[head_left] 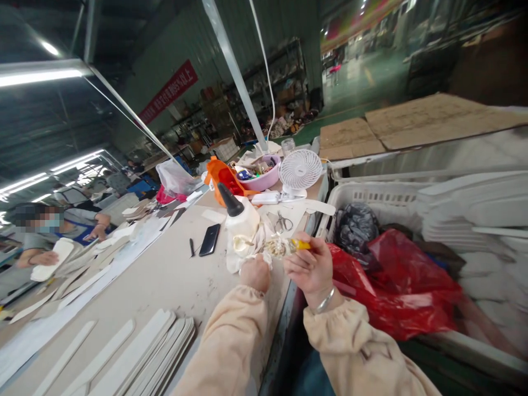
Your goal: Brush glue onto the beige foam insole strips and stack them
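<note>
Between thumb and fingers, my right hand [309, 267] pinches a yellow-handled tool [300, 243], which looks like a brush; its far part is crusted with whitish, glue-like lumps. My left hand [254, 272] is closed on a crumpled white cloth [267, 258] close to the crusted end. Just beyond the left hand stands a white glue-smeared bottle [244, 220] with a black tapered nozzle, slightly tilted. Scissors [282, 222] lie behind the crusted tool. A black phone [209, 240] and a small dark pen-like tool [192, 247] rest left of the bottle.
Stacked pale strips [152, 352] lie at the table's near left. A white fan [300, 171], purple basin [260, 175] and orange container [220, 179] stand behind. At right, a white crate [371, 192] holds red plastic [396, 280]. A masked co-worker [61, 225] handles pale pieces at left.
</note>
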`<state>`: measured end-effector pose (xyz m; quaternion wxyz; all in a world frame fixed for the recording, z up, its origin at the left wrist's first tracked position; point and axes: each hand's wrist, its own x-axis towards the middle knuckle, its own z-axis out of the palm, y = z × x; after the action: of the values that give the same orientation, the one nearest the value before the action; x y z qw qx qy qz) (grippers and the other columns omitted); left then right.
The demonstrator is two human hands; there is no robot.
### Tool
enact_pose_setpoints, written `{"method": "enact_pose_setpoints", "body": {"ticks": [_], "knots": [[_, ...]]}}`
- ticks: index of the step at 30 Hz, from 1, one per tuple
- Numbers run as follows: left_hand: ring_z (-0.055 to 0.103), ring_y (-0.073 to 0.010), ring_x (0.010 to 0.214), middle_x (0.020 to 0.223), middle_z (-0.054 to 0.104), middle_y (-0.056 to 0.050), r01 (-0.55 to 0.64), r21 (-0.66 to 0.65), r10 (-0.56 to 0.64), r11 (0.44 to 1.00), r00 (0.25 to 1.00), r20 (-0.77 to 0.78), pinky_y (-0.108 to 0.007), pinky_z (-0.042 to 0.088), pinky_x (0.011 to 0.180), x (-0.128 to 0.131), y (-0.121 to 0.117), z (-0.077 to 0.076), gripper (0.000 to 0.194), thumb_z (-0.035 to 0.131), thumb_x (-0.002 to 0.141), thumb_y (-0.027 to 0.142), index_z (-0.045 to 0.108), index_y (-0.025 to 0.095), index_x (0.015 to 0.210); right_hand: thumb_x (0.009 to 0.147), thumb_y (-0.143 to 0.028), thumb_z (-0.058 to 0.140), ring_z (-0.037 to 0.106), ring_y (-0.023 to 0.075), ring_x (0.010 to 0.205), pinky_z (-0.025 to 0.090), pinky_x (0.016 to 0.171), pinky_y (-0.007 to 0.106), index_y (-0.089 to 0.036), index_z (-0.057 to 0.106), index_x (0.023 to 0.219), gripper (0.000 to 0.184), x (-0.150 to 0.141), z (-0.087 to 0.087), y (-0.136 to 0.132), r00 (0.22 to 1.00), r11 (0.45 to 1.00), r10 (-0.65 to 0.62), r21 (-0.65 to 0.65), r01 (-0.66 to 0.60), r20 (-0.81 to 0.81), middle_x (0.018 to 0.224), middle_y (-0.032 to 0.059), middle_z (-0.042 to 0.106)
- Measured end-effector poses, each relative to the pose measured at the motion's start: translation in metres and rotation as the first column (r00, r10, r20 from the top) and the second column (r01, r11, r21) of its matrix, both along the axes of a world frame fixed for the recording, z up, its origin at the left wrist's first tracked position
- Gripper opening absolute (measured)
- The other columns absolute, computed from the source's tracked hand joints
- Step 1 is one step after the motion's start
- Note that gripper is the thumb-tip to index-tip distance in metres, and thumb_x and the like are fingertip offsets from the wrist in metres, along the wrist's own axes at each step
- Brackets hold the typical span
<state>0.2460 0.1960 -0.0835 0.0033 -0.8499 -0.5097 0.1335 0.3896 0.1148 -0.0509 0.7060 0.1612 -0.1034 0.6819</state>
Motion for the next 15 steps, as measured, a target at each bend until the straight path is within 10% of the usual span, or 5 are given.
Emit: {"method": "enact_pose_setpoints", "body": {"ticks": [9,15], "knots": [[0.062,-0.0196,0.09,0.1,0.065,-0.011,-0.06,0.014,0.056,0.998,0.971,0.234,-0.032,0.045,0.08,-0.014,0.002,0.021,0.022,0.05,0.086,0.019,0.071,0.015,0.078,0.079,-0.024,0.057,0.012,0.0055,0.036,0.022,0.034,0.009,-0.019,0.058,0.074,0.007,0.0,0.001,0.0,1.0,0.996,-0.014,-0.093,0.013,-0.005,0.039,-0.0129,0.017],[0.06,-0.0169,0.084,0.086,0.066,-0.005,-0.23,-0.007,0.19,0.973,0.787,0.587,-0.028,0.043,0.08,-0.033,0.005,0.031,0.01,0.061,0.078,0.023,0.069,0.018,0.073,0.077,-0.022,0.058,0.013,0.005,0.035,0.022,0.034,0.009,-0.018,0.058,0.075,0.004,-0.002,0.002,-0.002,1.0,0.998,0.012,-0.061,-0.013,-0.025,0.039,-0.0129,0.019]]}}
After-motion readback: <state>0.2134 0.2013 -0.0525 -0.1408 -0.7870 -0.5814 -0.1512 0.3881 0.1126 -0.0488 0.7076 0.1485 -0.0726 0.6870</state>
